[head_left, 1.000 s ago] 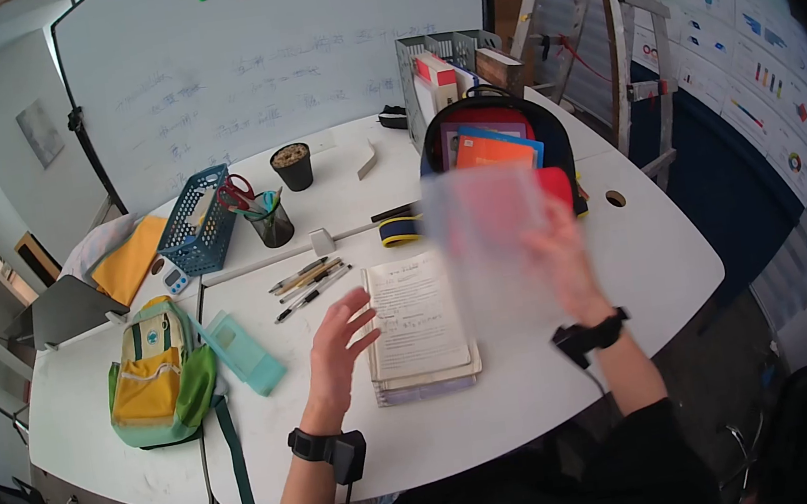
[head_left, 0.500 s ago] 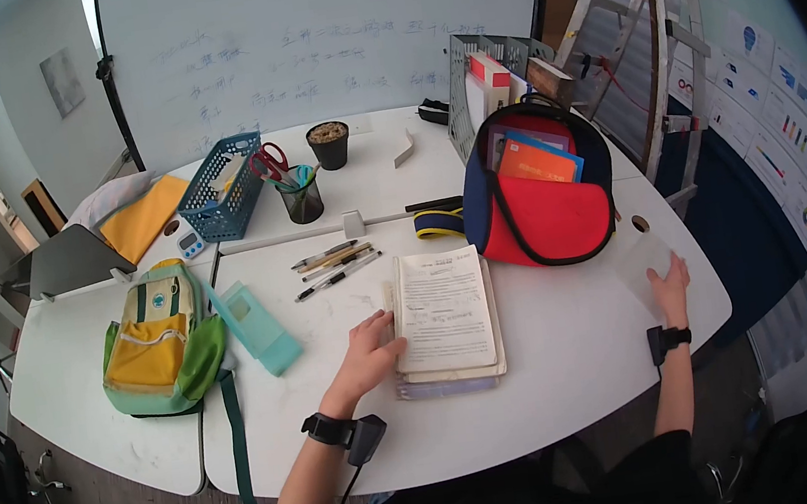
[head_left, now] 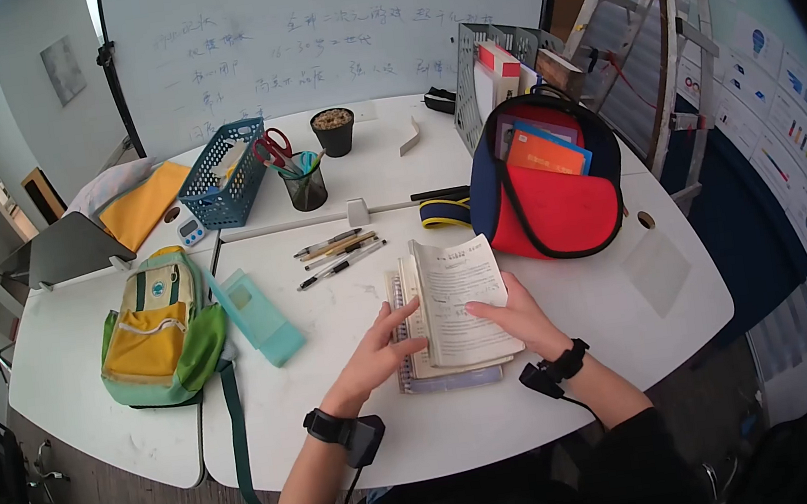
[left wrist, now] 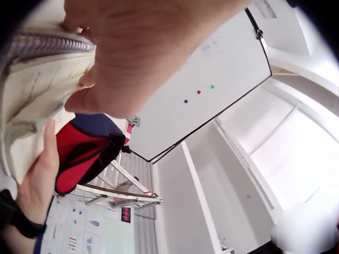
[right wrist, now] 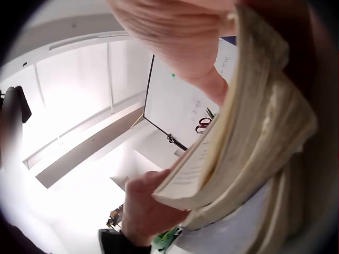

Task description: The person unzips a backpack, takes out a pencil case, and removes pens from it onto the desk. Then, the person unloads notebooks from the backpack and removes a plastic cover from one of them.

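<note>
A worn printed booklet (head_left: pixel 462 295) is tilted up at its right side above a stack with a spiral-bound notebook (head_left: pixel 401 338). My right hand (head_left: pixel 522 318) grips the booklet's right edge, thumb on the page and fingers beneath; in the right wrist view its thick, frayed page edges (right wrist: pixel 249 121) show beside the palm. The left hand (head_left: pixel 373 356) lies at the stack's left edge with fingers spread, its fingertips touching the pages. In the left wrist view, the spiral binding (left wrist: pixel 53 45) runs close by that hand.
A red and navy backpack (head_left: pixel 558 198) stands behind the stack, books inside. A translucent sheet (head_left: pixel 657 270) lies at the right. Pens (head_left: pixel 339 258), a teal case (head_left: pixel 259 320), a green backpack (head_left: pixel 160 332), a blue basket (head_left: pixel 223 178) and a pen cup (head_left: pixel 305 185) are to the left and back.
The right hand has let go of the translucent sheet on the table's right side and moved left to grip the booklet, whose right side has risen. The left hand stays by the stack's left edge.
</note>
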Demonstrator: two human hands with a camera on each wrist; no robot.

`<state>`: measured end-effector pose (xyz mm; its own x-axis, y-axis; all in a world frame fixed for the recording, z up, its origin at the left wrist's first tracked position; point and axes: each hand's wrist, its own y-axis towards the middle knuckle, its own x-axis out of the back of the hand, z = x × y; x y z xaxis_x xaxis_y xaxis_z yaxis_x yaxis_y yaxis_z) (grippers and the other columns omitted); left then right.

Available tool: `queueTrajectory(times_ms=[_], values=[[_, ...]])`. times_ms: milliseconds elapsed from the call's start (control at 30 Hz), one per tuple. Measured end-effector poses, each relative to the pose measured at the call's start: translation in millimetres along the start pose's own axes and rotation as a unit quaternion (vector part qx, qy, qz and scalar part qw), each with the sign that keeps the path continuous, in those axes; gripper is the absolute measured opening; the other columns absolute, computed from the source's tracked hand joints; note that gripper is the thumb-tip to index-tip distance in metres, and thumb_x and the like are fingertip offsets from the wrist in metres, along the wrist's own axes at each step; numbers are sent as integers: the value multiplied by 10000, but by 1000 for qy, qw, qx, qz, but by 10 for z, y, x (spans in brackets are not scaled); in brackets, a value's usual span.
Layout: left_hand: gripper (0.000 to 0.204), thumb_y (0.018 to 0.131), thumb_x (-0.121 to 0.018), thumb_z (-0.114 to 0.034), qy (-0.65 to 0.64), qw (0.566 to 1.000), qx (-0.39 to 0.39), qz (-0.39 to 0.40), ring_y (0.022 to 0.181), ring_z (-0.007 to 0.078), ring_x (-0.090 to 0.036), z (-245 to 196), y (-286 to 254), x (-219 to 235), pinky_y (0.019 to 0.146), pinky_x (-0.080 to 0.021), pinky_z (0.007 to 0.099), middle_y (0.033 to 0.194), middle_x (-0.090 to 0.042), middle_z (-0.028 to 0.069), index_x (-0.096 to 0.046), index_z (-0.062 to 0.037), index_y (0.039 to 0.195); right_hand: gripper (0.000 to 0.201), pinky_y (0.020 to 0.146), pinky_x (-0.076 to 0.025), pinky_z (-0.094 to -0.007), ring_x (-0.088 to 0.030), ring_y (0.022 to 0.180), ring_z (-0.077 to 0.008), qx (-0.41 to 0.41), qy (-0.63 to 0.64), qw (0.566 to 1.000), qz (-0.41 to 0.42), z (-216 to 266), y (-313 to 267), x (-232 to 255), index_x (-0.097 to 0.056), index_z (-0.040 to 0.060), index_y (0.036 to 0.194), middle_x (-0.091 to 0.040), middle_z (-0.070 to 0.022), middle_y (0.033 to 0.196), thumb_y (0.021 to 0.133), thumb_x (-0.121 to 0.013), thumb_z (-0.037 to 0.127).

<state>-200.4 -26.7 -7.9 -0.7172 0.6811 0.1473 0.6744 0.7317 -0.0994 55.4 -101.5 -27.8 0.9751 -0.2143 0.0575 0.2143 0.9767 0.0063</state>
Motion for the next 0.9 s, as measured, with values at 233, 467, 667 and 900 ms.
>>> queueTrajectory(times_ms=[233,467,667,900], values=[[510,871,-523,72,-342,934,47,-92,1212,223,-555,136,174,60,1048,-426,331,1324,-584,122,-535,0,1375,711,1030,-475,-338,-566,1218,-208,-61,16,998,8,119,-52,-21,-343,-32,1420,-540,-151,1346,841,-754,5],[491,961,-525,-28,-261,959,96,-53,1095,182,-606,-42,87,-84,936,-496,358,1245,-627,77,-433,-49,1443,789,1060,-455,-351,-504,1295,-229,-56,18,998,24,63,-59,-6,-279,-43,1455,-476,-174,1398,829,-757,-1],[417,1012,-486,-67,-297,946,-7,-128,1103,160,-604,-45,115,-149,913,-504,324,1235,-631,97,-450,-32,1426,712,1050,-466,-355,-539,1259,-223,-66,94,993,33,148,-46,18,-332,-36,1412,-521,-154,1355,840,-754,-1],[394,1042,-482,-106,-189,884,-253,-345,1116,133,-582,-158,141,-1,980,-450,289,1252,-615,103,-443,14,1415,698,1039,-476,-350,-577,1216,-207,-58,63,993,80,187,-50,94,-357,-32,1401,-565,-138,1332,834,-763,1]])
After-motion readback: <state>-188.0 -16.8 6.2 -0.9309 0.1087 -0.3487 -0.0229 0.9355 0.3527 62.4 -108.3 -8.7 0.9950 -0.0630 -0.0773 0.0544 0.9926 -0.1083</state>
